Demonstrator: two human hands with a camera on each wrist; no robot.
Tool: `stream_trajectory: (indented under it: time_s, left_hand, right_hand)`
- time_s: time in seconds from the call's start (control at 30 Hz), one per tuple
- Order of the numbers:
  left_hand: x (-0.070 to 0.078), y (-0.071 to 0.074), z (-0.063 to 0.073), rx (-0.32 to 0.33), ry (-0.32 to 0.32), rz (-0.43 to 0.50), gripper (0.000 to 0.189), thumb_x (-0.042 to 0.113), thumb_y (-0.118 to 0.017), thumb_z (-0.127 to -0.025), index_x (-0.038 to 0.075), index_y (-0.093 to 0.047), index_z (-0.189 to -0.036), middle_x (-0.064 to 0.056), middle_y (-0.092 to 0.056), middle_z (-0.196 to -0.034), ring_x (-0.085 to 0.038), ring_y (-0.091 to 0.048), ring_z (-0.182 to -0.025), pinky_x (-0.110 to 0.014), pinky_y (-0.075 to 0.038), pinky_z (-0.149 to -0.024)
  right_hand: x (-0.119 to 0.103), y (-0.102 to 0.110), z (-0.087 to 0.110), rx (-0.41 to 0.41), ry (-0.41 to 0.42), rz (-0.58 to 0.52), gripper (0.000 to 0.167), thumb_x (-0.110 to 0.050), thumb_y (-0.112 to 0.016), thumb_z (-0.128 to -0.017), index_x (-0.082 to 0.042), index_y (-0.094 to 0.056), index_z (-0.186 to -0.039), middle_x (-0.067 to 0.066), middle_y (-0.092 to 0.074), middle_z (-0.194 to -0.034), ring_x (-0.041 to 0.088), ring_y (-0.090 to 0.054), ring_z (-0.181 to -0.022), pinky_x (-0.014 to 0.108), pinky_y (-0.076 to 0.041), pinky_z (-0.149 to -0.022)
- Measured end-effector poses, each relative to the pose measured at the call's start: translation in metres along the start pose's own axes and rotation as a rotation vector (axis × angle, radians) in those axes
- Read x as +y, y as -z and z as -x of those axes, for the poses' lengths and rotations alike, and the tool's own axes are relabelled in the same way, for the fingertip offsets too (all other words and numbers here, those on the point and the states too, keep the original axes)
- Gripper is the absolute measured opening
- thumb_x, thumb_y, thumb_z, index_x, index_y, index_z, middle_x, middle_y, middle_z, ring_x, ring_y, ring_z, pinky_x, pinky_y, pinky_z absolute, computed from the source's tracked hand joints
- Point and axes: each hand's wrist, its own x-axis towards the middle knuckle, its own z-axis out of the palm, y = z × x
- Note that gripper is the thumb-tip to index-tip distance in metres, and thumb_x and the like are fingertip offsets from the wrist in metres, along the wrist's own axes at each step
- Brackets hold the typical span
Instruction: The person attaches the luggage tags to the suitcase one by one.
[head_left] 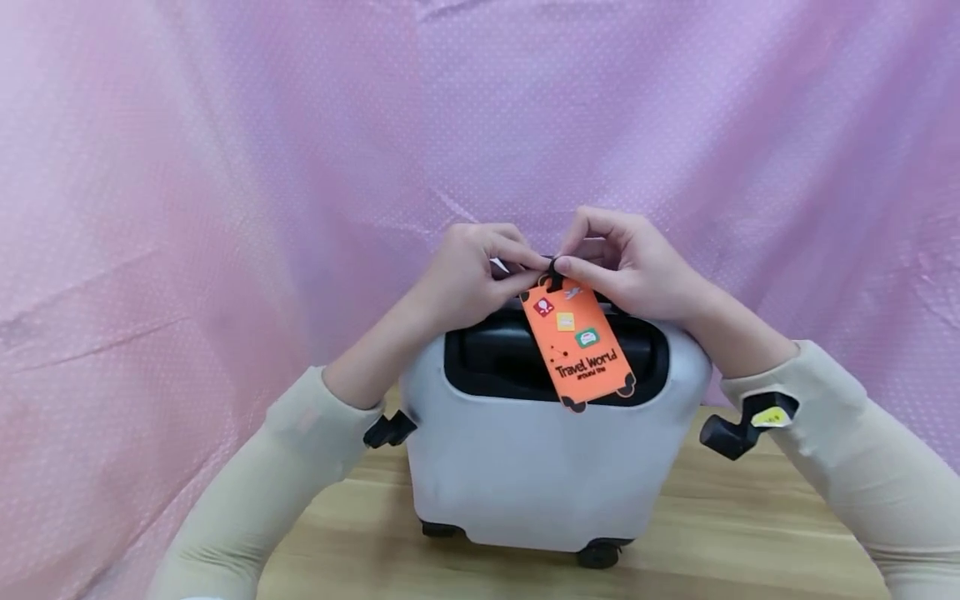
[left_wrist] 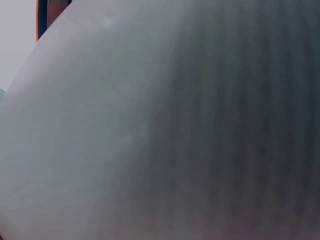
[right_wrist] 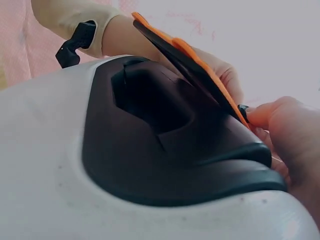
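Note:
An orange luggage tag (head_left: 581,346) printed "Travel World" hangs tilted by its black strap (head_left: 555,271) over the dark handle recess of a small white suitcase (head_left: 547,467). My left hand (head_left: 487,271) pinches the strap from the left with thumb and fingertips. From the other side, thumb and forefinger of my right hand (head_left: 622,258) pinch it too. Edge-on in the right wrist view, the tag (right_wrist: 195,62) leans over the black recess panel (right_wrist: 145,170). The suitcase's pale side (left_wrist: 100,110) fills most of the left wrist view, with both hands hidden there.
The suitcase stands upright on black wheels (head_left: 598,553) on a wood-grain table (head_left: 720,533). Behind it hangs a pink dotted sheet (head_left: 337,125). Black wrist-camera mounts (head_left: 731,435) stick out from both sleeves close to the suitcase's sides.

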Motion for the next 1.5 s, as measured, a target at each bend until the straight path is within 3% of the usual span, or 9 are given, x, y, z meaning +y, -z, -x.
stream_trajectory:
  time_s: [0.23, 0.37, 0.5, 0.6, 0.77, 1.03, 1.23, 1.37, 1.5]
  left_hand:
    - [0.004, 0.013, 0.002, 0.008, -0.051, -0.022, 0.013, 0.006, -0.079, -0.093, 0.008, -0.087, -0.103, -0.008, -0.078, -0.088, -0.016, -0.066, -0.074, -0.031, -0.064, -0.073]
    - [0.006, 0.019, 0.001, 0.003, -0.063, -0.011, 0.014, 0.004, -0.076, -0.094, 0.006, -0.086, -0.105, -0.009, -0.078, -0.09, -0.017, -0.067, -0.076, -0.031, -0.065, -0.075]
    - [0.004, 0.024, -0.003, 0.005, -0.035, 0.085, 0.019, 0.004, -0.07, -0.095, 0.002, -0.085, -0.106, -0.011, -0.078, -0.093, -0.016, -0.068, -0.081, -0.028, -0.065, -0.076]
    - [0.0, 0.025, -0.006, 0.029, -0.026, 0.13, 0.016, 0.009, -0.075, -0.093, 0.003, -0.085, -0.104, -0.01, -0.079, -0.092, -0.014, -0.069, -0.079, -0.025, -0.063, -0.074]
    - [-0.002, 0.029, -0.006, 0.068, -0.046, 0.09, 0.015, 0.013, -0.087, -0.086, 0.006, -0.086, -0.099, -0.008, -0.081, -0.091, -0.012, -0.072, -0.078, -0.026, -0.064, -0.073]
    - [-0.001, 0.034, -0.004, 0.049, 0.02, 0.124, 0.016, 0.011, -0.086, -0.088, 0.005, -0.086, -0.103, -0.009, -0.081, -0.095, -0.013, -0.073, -0.085, -0.032, -0.067, -0.081]
    - [-0.002, 0.038, -0.003, 0.027, 0.049, 0.132, 0.016, 0.01, -0.085, -0.088, 0.004, -0.085, -0.102, -0.01, -0.081, -0.098, -0.015, -0.074, -0.088, -0.027, -0.066, -0.082]
    - [-0.003, 0.04, -0.004, 0.022, 0.051, 0.143, 0.016, 0.009, -0.084, -0.089, 0.003, -0.085, -0.103, -0.012, -0.081, -0.098, -0.014, -0.073, -0.087, -0.028, -0.066, -0.084]
    - [-0.004, 0.04, -0.006, 0.024, 0.057, 0.161, 0.015, 0.007, -0.083, -0.09, 0.002, -0.085, -0.104, -0.013, -0.081, -0.097, -0.014, -0.073, -0.086, -0.028, -0.066, -0.084]
  right_hand:
    - [-0.004, -0.009, -0.007, 0.043, 0.145, 0.15, 0.009, 0.009, -0.066, -0.095, 0.002, -0.062, -0.092, 0.004, -0.07, -0.078, 0.013, -0.066, -0.064, 0.018, -0.054, -0.056]
    - [-0.006, -0.006, -0.013, 0.012, 0.105, 0.098, 0.008, 0.009, -0.063, -0.098, 0.002, -0.061, -0.094, 0.007, -0.068, -0.076, 0.014, -0.061, -0.061, 0.019, -0.051, -0.054]
    - [-0.008, -0.001, -0.02, 0.007, 0.055, 0.051, 0.007, 0.007, -0.059, -0.101, 0.003, -0.058, -0.096, 0.008, -0.069, -0.078, 0.016, -0.061, -0.064, 0.021, -0.051, -0.056]
    - [-0.008, 0.0, -0.025, 0.007, 0.037, 0.026, 0.008, 0.007, -0.061, -0.101, 0.001, -0.059, -0.096, 0.009, -0.069, -0.078, 0.016, -0.061, -0.065, 0.022, -0.052, -0.057]
    - [-0.007, -0.004, -0.032, 0.031, 0.045, -0.01, 0.011, 0.009, -0.065, -0.098, -0.002, -0.066, -0.097, 0.009, -0.072, -0.08, 0.015, -0.065, -0.068, 0.022, -0.055, -0.059]
    - [-0.008, -0.01, -0.03, 0.119, 0.141, -0.001, 0.009, 0.015, -0.069, -0.092, 0.011, -0.066, -0.099, 0.005, -0.073, -0.085, 0.013, -0.072, -0.074, 0.021, -0.061, -0.064]
    - [-0.006, -0.015, -0.026, 0.188, 0.269, 0.15, 0.015, 0.015, -0.074, -0.087, 0.008, -0.077, -0.1, -0.001, -0.076, -0.092, 0.012, -0.076, -0.08, 0.023, -0.065, -0.074]
    - [-0.006, -0.015, -0.027, 0.2, 0.364, 0.2, 0.021, 0.016, -0.077, -0.082, 0.007, -0.079, -0.101, 0.005, -0.077, -0.094, 0.012, -0.077, -0.083, 0.025, -0.066, -0.079]
    - [-0.007, -0.015, -0.027, 0.226, 0.398, 0.228, 0.023, 0.014, -0.081, -0.079, 0.004, -0.081, -0.1, 0.01, -0.077, -0.093, 0.01, -0.076, -0.083, 0.024, -0.065, -0.079]
